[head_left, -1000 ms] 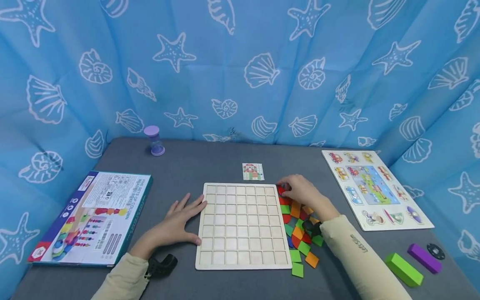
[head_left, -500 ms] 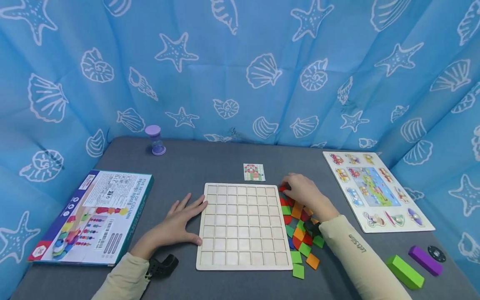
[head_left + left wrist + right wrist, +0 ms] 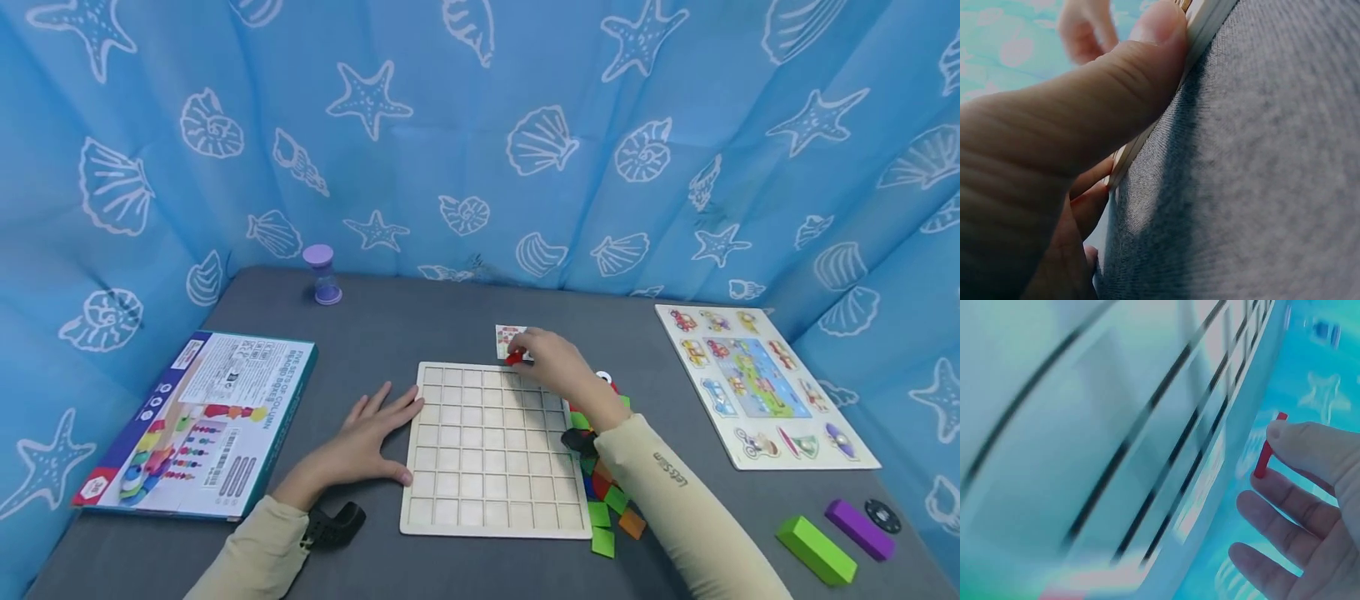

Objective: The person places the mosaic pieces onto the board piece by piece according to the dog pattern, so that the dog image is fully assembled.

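My right hand (image 3: 553,360) pinches a thin red tile (image 3: 1267,450) between thumb and fingertip. In the head view it hovers above the far edge of the wooden grid board (image 3: 472,487), partly hiding the small printed pattern card (image 3: 507,337). My left hand (image 3: 367,442) touches the board's left edge, fingers spread. In the left wrist view its thumb (image 3: 1129,81) presses against the board's side. Loose coloured tiles (image 3: 602,515), in green, orange, red and blue, lie along the board's right side, partly hidden under my right forearm.
A boxed toy (image 3: 202,425) lies at the left and a purple sand timer (image 3: 323,275) stands behind it. On the right are a picture puzzle board (image 3: 765,383), a green block (image 3: 816,550), a purple block (image 3: 859,529) and a black disc (image 3: 882,516).
My right hand has moved left from the tile pile to above the board's far edge, carrying a red tile. My left hand stays at the board's left edge. The head view has shifted slightly.
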Demonstrator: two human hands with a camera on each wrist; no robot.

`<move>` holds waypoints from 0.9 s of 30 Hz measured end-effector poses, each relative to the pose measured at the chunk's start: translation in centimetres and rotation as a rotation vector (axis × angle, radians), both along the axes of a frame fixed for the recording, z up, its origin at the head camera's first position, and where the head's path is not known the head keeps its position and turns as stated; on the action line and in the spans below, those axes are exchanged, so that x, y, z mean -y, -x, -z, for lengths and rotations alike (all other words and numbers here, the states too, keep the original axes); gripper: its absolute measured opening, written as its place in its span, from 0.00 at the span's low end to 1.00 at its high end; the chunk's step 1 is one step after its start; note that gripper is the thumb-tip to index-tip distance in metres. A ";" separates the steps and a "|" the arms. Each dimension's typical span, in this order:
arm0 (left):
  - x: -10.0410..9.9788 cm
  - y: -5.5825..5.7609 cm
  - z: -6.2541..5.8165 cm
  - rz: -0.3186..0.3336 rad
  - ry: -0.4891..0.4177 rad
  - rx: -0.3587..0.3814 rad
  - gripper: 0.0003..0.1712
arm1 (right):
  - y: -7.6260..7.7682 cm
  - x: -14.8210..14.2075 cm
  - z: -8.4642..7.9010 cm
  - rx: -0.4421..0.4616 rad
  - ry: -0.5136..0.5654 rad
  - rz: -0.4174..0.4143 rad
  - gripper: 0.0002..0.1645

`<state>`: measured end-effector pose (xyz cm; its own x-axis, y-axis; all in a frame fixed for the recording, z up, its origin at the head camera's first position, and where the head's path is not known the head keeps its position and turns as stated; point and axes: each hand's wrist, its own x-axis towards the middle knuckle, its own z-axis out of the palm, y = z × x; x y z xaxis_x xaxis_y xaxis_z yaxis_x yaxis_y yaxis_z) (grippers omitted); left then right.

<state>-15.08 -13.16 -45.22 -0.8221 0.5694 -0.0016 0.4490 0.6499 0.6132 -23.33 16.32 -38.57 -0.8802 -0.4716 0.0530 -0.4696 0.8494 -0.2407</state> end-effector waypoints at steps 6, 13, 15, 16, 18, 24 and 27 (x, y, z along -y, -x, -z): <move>0.0 0.3 -0.3 -0.013 0.018 -0.004 0.61 | 0.7 5.0 0.1 0.031 -0.034 -0.130 0.07; 0.0 0.2 -0.3 -0.007 0.029 0.019 0.61 | 0.9 7.4 1.1 0.042 -0.127 -0.151 0.09; 0.0 0.1 -0.3 -0.007 0.028 0.024 0.61 | 0.9 7.6 1.2 0.042 -0.123 -0.153 0.09; 0.0 0.1 -0.3 -0.008 0.030 0.025 0.61 | 0.9 7.7 1.2 0.042 -0.115 -0.152 0.09; -0.1 0.2 -0.3 -0.010 0.031 0.025 0.61 | 0.9 7.8 1.3 0.046 -0.104 -0.152 0.08; -0.1 0.2 -0.5 -0.013 0.034 0.029 0.61 | 0.7 8.0 1.3 0.060 -0.098 -0.167 0.06; -0.1 0.2 -0.3 -0.012 0.026 0.026 0.61 | 0.5 8.0 1.5 0.051 -0.111 -0.177 0.06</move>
